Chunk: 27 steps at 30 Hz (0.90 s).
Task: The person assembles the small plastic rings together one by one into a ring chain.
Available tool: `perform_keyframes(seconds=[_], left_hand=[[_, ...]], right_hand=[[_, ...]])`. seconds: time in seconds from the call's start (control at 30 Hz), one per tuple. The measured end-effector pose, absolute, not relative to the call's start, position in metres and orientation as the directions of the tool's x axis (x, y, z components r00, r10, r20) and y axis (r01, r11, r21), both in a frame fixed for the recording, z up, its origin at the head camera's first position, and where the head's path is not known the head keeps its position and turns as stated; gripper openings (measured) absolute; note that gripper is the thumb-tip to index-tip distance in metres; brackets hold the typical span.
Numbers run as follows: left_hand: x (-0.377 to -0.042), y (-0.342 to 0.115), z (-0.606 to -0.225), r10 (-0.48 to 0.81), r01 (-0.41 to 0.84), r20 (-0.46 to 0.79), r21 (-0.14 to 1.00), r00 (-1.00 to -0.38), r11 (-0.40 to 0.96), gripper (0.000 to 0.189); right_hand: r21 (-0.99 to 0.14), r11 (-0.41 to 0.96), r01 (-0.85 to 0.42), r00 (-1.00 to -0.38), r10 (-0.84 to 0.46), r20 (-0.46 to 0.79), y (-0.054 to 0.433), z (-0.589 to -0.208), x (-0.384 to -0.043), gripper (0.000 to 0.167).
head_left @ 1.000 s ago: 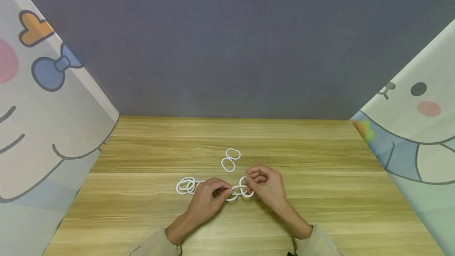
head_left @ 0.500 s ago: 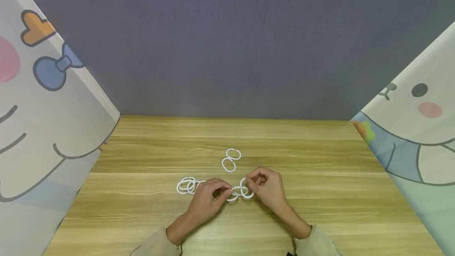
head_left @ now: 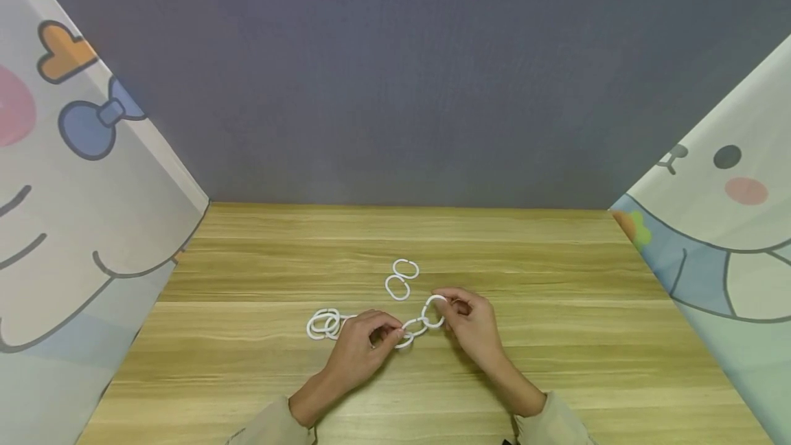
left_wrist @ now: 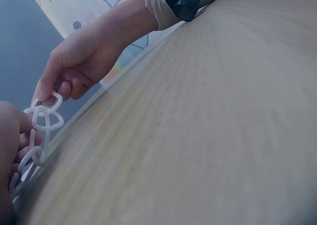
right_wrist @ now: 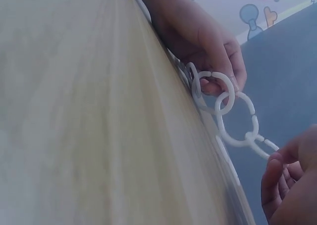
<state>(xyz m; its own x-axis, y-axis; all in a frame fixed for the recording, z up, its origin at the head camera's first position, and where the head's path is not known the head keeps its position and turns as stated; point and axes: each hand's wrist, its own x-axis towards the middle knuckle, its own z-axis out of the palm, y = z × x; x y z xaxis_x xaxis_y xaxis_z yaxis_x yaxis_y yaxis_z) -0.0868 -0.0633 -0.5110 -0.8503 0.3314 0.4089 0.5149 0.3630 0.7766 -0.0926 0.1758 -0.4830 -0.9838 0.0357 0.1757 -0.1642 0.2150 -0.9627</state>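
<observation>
Pinching a white plastic-looking oval ring (head_left: 424, 310) with your right hand (head_left: 473, 325), you're holding its linked white chain (head_left: 417, 334) along the wood-grained surface (head_left: 525, 253) with your left hand (head_left: 360, 345); pulling lightly is probably preventing unhooking.

Right fingers (right_wrist: 270, 181) pinch a chain of white rings (right_wrist: 221, 126).

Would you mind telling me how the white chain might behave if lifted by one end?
The chain would probably flop, since its rings loop through one another. Each is likely stiff: the one pinched by the right hand looks rounded. A hard tug might unhook them at their small gaps.
</observation>
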Motion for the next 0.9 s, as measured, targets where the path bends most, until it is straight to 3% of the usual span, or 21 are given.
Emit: perform_keyframes(seconds=[0.5, 0.9], left_hand=[[-0.087, -0.063, -0.509, 0.328, 0.501, 0.396, 0.789, -0.858, 0.356, 0.003], [-0.087, -0.063, -0.511, 0.283, 0.500, 0.418, 0.785, -0.863, 0.366, 0.009]], right_hand=[[-0.995, 0.098, -0.013, -0.999, 0.042, 0.018, 0.187, -0.477, -0.089, 0.008], [-0.987, 0.092, -0.132, -0.991, -0.036, 0.129, 0.196, -0.484, -0.083, 0.007]])
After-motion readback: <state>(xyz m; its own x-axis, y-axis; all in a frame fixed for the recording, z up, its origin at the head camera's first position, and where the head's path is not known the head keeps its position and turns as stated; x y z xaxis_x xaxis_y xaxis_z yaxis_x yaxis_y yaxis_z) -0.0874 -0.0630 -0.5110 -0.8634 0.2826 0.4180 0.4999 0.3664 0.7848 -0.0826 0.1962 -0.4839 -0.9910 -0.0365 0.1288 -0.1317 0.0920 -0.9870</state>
